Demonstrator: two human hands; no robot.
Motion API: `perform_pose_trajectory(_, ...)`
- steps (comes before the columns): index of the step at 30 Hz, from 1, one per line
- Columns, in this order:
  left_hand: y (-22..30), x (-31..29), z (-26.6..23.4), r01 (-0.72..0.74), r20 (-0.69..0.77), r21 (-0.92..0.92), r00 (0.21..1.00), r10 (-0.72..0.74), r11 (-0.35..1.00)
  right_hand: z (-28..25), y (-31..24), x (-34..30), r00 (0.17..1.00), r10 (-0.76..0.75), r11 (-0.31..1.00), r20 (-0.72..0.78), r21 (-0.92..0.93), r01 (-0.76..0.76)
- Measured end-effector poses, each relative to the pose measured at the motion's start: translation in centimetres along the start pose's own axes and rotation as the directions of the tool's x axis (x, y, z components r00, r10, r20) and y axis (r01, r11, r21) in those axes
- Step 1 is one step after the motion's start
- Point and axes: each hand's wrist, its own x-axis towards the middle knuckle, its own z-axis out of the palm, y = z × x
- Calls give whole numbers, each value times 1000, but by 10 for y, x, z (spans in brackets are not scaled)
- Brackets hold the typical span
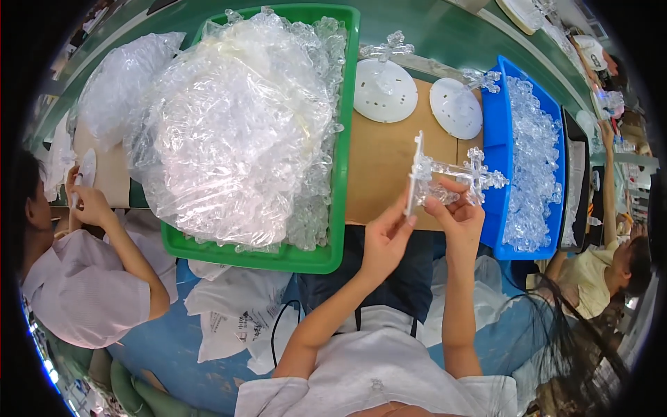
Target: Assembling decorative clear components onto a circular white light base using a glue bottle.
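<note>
**Hands on white disc and clear crystal piece**

Your left hand [384, 236] pinches the white disc [415, 174] edge-on above the desk [379, 153]. Your right hand [458, 215] grips the clear crystal piece [476, 174] set against it, just beside the blue bin [495, 146]. A green bin [340, 139] sits to your left.

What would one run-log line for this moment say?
left hand: holds white disc by edge | right hand: grips clear branched piece | behind: blue bin, green bin
</note>
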Motion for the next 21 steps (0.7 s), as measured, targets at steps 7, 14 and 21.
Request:
perform_pose_trajectory(7,-5,-5,2,-89,-15,131,996,92,987,4,-9,-12,1000,15,1000,-20,6,-15)
perform_pose_trajectory(14,-5,-8,-3,-124,-70,133,989,134,983,13,-3,-18,1000,-7,998,1,-61,7)
perform_pose_trajectory(21,7,-9,2,-211,9,268,976,216,940,13,-2,-25,993,18,998,-114,64,-11)
